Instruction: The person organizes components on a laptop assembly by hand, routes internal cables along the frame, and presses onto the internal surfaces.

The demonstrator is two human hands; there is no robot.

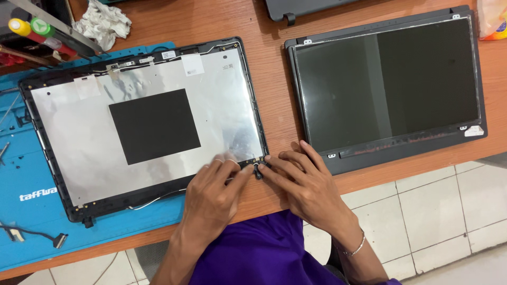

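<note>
Wooden desk (222,21) carries a thin, probably flexy laptop lid shell (142,126); both hands' fingers (240,171) pinch its corner hinge bracket (257,168); best handled by its edges.

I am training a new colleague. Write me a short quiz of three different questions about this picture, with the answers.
1. True or false: both hands touch the lid's lower right corner.
2. What lies right of the lid? A) keyboard B) screen panel C) fan
3. What colour is the mat?

Key
1. True: the left hand and right hand meet at the corner of the laptop lid.
2. B, the screen panel.
3. Blue, the work mat.
</note>
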